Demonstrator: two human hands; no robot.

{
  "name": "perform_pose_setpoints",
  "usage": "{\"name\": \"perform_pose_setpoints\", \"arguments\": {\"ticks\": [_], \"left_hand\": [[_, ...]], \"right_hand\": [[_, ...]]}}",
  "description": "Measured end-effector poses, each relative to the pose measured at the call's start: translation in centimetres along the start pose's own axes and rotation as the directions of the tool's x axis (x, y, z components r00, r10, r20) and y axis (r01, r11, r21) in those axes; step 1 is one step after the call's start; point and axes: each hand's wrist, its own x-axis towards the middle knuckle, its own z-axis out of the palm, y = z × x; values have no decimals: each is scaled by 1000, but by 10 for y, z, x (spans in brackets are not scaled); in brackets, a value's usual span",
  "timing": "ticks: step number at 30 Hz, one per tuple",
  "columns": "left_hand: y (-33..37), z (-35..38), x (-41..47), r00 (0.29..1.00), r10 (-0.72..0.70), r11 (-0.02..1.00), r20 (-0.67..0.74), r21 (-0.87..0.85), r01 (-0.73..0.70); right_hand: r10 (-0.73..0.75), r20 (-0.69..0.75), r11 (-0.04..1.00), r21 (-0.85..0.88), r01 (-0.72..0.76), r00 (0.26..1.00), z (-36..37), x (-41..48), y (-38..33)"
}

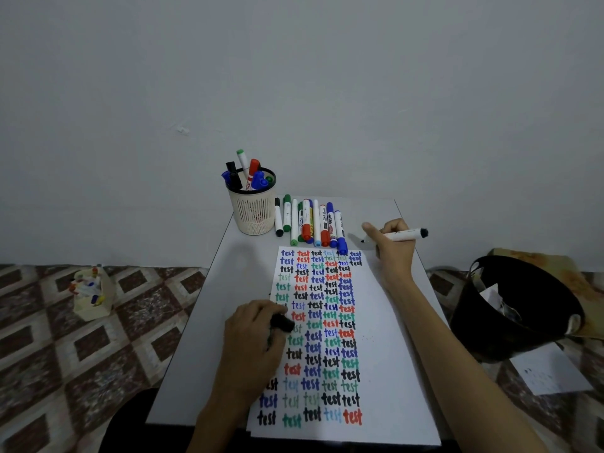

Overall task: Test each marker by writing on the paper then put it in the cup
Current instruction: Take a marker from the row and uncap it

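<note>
White table top (pixel 248 256) carries everything. White paper sheet (pixel 376 371) lies lengthwise toward the person, with columns of "test" in black, blue, green and red. Cream perforated plastic cup (pixel 253 209) stands at the far left, crowded with markers. Row of capped markers (pixel 310 223) lies just beside it.

Left hand (pixel 251 341) rests on the sheet's left columns, fingers curled round a short black cap (pixel 282 323). Right hand (pixel 392 253) grips a white-barrelled black marker (pixel 400 236) near the sheet's far right corner, nib apparently bare.

Risks:
- Left palm smudges any ink that is not yet dry.
- Bare nib marks the table.
- Marker snags in the crowded cup and tips it.
</note>
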Motion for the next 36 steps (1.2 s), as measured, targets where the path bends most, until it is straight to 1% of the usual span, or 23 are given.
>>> {"name": "perform_pose_setpoints", "arguments": {"ticks": [2,4,5,7,9,11,13,17,21,25,27,29,32,34,36], "left_hand": [[-4,2,0,1000,3,1000,7,-9,-2],[-6,1,1,1000,10,999,7,-41,-10],[-6,-1,1,1000,12,998,8,-70,-12],[-1,-5,1,1000,7,985,11,-173,-5],[6,-11,0,1000,-6,955,27,-295,13],[10,-14,-1,997,-34,908,63,-415,57],[12,-16,-3,995,-51,873,84,-480,86],[11,-16,-3,993,-71,862,89,-495,106],[12,-18,-3,996,-47,860,75,-504,78],[13,-19,-4,996,-19,863,87,-502,60],[10,-19,-4,996,-14,863,87,-502,56],[7,-19,-3,996,-41,829,84,-553,81],[4,-20,-4,992,-87,769,95,-627,127],[6,-21,-5,987,-115,730,115,-664,162],[7,-22,-5,984,-133,720,117,-671,177]], "right_hand": [[-29,29,999,-22,29,999,0,-6,-5],[-31,80,999,-7,32,996,-1,-16,-12],[-9,125,1000,29,5,992,-1,-24,-17],[68,242,989,110,-96,968,-2,-44,-27],[138,339,977,110,-185,930,-4,-67,-36],[172,402,969,96,-228,899,-9,-90,-42],[185,420,960,117,-254,889,-16,-109,-45],[200,409,947,153,-283,890,-24,-129,-41],[195,412,944,168,-285,890,-24,-135,-36],[192,433,955,123,-268,881,-22,-140,-33],[208,459,957,87,-277,864,-19,-144,-31],[232,496,956,42,-290,837,-16,-147,-30],[206,552,975,-47,-216,808,-15,-150,-30],[161,578,985,-148,-92,800,-15,-151,-29],[125,599,956,-286,66,791,-15,-152,-28]]}}
